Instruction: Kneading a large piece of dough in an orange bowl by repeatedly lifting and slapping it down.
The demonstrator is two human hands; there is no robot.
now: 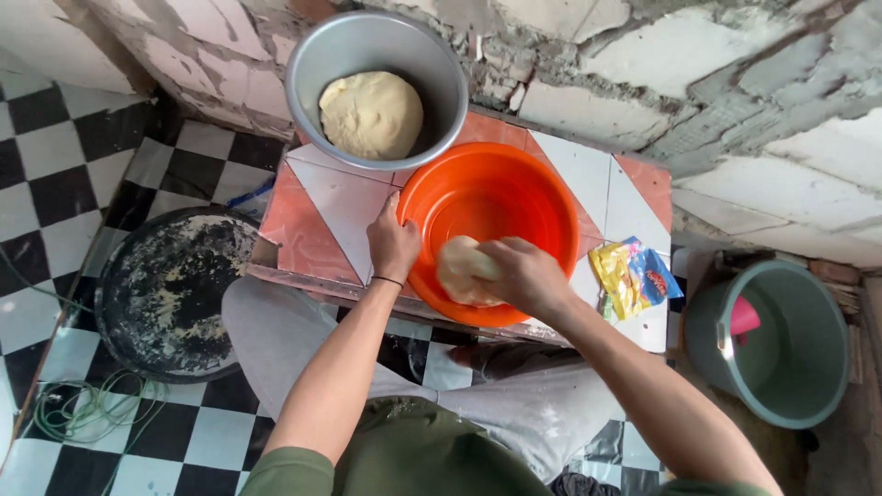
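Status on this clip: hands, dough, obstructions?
Left hand on orange basin rim. Right hand gripping dough piece in basin. Nothing obstructing.

Orange plastic basin (496,197) sits on the tiled tabletop, upright, near edge overhanging toward the person. Inside at the near rim: pale, smooth dough lump (462,268), roundish, pressed against the basin wall. Rest of basin interior looks bare.

One package only: a crumpled yellow sachet (634,276), flat and roughly rectangular, with a blue patch and a touch of red at its far corner. Lies just right of the right hand (524,276), well apart from the left hand (393,243), partly open at one end. No signs, labels or screens.
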